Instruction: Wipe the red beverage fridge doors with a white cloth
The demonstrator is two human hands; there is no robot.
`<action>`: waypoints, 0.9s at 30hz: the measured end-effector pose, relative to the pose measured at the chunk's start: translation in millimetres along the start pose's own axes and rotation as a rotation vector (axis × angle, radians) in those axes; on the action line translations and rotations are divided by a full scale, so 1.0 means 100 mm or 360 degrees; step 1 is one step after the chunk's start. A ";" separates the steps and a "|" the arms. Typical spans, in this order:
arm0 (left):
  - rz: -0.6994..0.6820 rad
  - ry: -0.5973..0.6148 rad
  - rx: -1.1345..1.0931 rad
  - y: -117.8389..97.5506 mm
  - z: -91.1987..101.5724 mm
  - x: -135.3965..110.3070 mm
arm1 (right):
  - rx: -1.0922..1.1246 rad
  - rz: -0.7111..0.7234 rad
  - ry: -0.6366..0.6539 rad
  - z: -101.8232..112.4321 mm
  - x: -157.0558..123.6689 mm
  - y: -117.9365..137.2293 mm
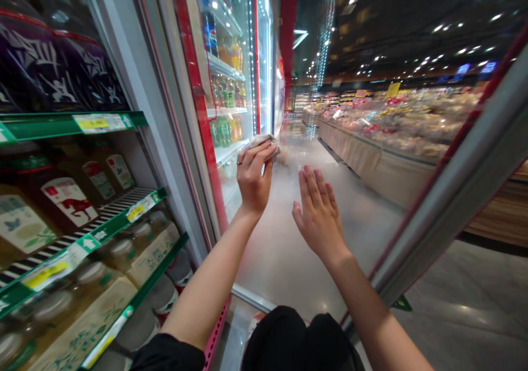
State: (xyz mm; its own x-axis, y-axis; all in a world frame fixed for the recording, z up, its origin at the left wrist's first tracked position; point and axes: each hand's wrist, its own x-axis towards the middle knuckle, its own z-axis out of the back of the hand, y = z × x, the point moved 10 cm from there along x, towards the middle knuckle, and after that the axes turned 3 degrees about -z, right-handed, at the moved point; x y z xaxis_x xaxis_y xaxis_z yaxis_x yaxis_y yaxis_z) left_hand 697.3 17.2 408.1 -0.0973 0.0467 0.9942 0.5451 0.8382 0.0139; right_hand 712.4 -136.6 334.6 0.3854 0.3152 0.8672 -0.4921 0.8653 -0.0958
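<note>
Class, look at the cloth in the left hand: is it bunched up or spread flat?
Bunched up: the cloth shows crumpled folds beyond the left hand; the part beneath is hidden.

The left arm (214, 283) is covered to about the elbow by a plain black sleeve (169, 353). A thin ring (239, 163) is worn on a finger of the left hand (253, 181). The right hand (322, 211) and visible forearm (373, 307) are left uncovered. Black clothing (301, 343), rounded in outline, is worn below.
</note>
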 end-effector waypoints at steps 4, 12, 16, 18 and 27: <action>-0.0026 0.0138 -0.0052 -0.04 -0.04 -0.12 | -0.0002 0.0029 -0.0022 0.06 -0.04 -0.02; 0.0068 0.0059 -0.0077 0.07 -0.03 -0.01 | -0.0041 -0.0031 -0.0097 0.21 -0.10 -0.22; -0.0011 0.0186 -0.0125 -0.15 -0.20 -0.05 | -0.0040 -0.0067 -0.0119 0.23 -0.12 -0.27; -0.0078 0.0250 -0.0123 -0.24 -0.21 -0.16 | -0.0043 -0.0079 -0.0128 0.24 -0.15 -0.29; -0.0012 0.0099 -0.0125 -0.25 -0.23 -0.01 | -0.0094 -0.0066 -0.0201 0.38 -0.24 -0.41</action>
State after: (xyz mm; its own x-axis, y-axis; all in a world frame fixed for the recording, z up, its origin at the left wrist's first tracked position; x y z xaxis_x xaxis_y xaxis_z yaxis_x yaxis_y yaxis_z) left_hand 703.1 -15.8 409.0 -0.0511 0.0051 0.9987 0.6085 0.7931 0.0271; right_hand 693.7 -194.2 336.8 0.3014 0.2302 0.9253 -0.4297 0.8991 -0.0838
